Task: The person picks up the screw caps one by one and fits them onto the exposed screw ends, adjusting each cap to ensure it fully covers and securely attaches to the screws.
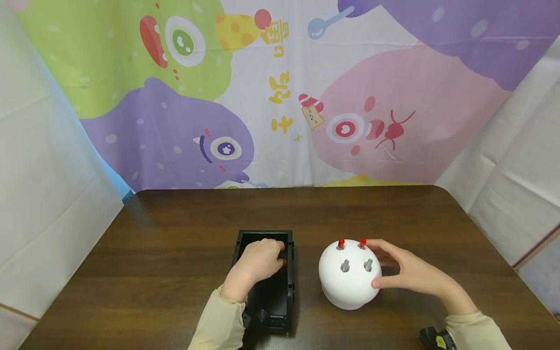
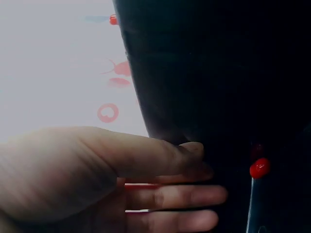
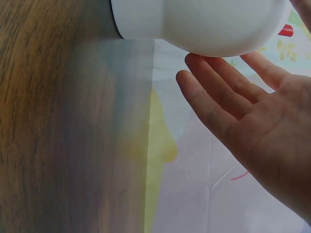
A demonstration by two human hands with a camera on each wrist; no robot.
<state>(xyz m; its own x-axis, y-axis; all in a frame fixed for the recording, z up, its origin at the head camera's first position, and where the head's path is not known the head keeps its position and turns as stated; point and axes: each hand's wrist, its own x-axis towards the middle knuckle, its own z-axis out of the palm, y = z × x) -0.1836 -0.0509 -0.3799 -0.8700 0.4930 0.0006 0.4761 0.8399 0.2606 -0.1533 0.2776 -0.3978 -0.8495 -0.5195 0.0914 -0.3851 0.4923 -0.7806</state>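
Steady the dome (image 1: 350, 287), lower right, with the right hand (image 1: 413, 272) spread against it. Left hand (image 1: 258, 260), in the box (image 1: 290, 296), lower centre: cannot tell if pinching anything.

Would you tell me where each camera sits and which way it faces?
Head: on the head, facing forward and down at the table, black tray, white toy and curtain; sleeves, left grip and right grip show.
Left wrist: on that wrist, facing a dark surface, likely the tray, and a small red piece; only the left grip shows.
Right wrist: on that wrist, facing the white toy's side, with table and curtain turned sideways; only the right grip shows.
Shared: head and right wrist both show the right grip, white toy, table and curtain.
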